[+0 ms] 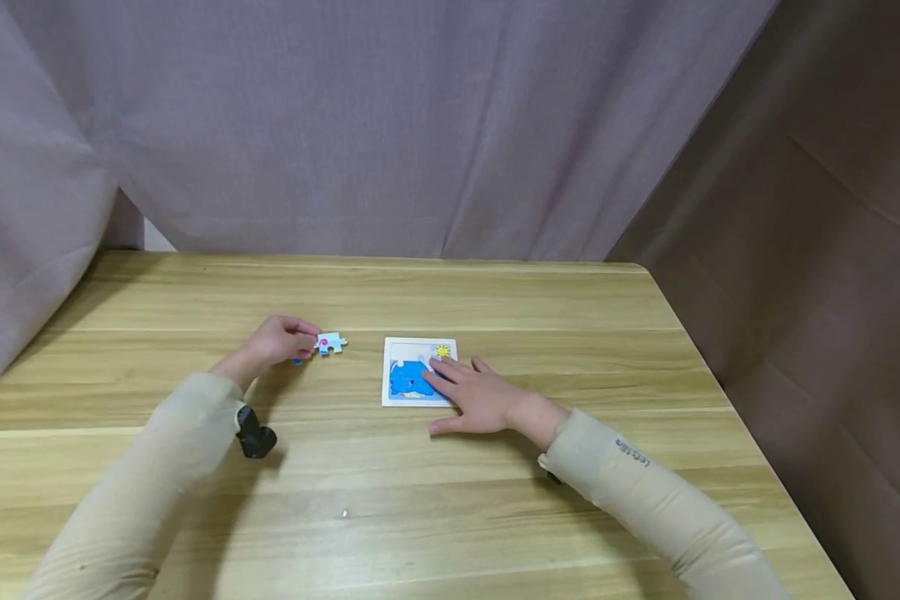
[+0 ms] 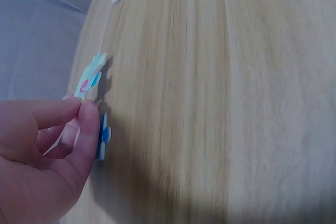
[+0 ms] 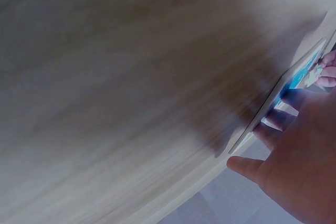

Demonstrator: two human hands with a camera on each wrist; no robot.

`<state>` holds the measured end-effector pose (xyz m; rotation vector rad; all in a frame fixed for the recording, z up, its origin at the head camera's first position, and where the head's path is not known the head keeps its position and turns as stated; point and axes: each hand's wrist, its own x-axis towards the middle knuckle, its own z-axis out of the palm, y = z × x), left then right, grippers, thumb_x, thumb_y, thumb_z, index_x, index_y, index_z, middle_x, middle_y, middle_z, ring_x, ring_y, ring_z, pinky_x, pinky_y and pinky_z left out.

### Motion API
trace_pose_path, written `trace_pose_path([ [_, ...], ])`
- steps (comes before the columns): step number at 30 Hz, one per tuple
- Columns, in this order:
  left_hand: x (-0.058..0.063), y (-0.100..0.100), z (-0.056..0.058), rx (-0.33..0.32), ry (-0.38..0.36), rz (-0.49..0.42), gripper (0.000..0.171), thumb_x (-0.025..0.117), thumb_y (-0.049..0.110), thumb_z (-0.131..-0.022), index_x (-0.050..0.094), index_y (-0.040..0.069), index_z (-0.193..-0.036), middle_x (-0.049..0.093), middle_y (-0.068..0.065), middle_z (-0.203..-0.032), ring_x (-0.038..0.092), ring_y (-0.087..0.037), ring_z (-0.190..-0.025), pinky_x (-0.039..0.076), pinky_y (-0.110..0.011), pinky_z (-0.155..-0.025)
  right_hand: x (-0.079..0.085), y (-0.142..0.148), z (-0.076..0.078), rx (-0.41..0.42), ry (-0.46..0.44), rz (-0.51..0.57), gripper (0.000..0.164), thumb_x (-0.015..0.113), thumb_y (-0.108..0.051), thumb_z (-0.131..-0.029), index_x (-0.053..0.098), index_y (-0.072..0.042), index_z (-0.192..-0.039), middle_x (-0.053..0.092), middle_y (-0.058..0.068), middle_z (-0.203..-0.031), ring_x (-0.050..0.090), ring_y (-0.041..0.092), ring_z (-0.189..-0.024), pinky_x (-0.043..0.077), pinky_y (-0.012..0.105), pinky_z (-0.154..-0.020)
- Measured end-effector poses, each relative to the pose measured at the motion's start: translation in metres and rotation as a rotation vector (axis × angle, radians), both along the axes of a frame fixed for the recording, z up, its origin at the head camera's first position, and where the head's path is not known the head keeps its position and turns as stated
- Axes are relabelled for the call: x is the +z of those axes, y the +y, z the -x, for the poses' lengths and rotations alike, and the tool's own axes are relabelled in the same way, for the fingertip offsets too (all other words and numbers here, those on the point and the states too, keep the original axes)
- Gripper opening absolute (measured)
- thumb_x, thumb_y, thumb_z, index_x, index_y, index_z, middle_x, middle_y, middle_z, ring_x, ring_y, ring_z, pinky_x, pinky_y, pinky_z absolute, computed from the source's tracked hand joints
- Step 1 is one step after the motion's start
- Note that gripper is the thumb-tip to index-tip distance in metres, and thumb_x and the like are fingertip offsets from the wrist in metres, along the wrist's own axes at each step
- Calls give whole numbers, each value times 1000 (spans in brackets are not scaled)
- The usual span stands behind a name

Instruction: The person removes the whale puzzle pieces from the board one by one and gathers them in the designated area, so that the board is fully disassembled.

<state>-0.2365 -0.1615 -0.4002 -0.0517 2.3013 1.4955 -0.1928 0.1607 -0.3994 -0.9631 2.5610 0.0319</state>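
My left hand (image 1: 283, 340) pinches a light-blue jigsaw puzzle piece (image 1: 332, 342) with a pink swirl between thumb and fingers, just above the table; the left wrist view also shows this puzzle piece (image 2: 89, 78). Below that hand lies another puzzle piece, blue (image 2: 102, 139), mostly hidden by the fingers. To the right is a white-framed puzzle board (image 1: 386, 375) with a blue whale picture and a yellow sun. My right hand (image 1: 480, 396) rests with spread, straight fingers over the board's right side, which it partly covers. In the right wrist view, the fingers lie along the board (image 3: 270, 98).
A wood-grain table (image 1: 390, 500) carries everything. Grey curtains (image 1: 345, 125) hang behind its far edge, and a brown curtain (image 1: 810, 208) hangs at the right. A small dark device (image 1: 255, 433) is strapped at the left wrist.
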Motion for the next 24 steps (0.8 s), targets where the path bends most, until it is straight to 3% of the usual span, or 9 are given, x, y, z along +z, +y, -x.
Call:
trace_pose_path([
  [24, 0, -2, 5, 12, 37, 70, 30, 54, 2, -90, 53, -12, -116, 62, -4, -85, 57, -6, -70, 52, -17, -67, 0, 0, -1, 2, -6, -1, 89, 41, -71, -84, 8, -24, -151, 3, 0, -159, 4, 20, -146, 9, 55, -115],
])
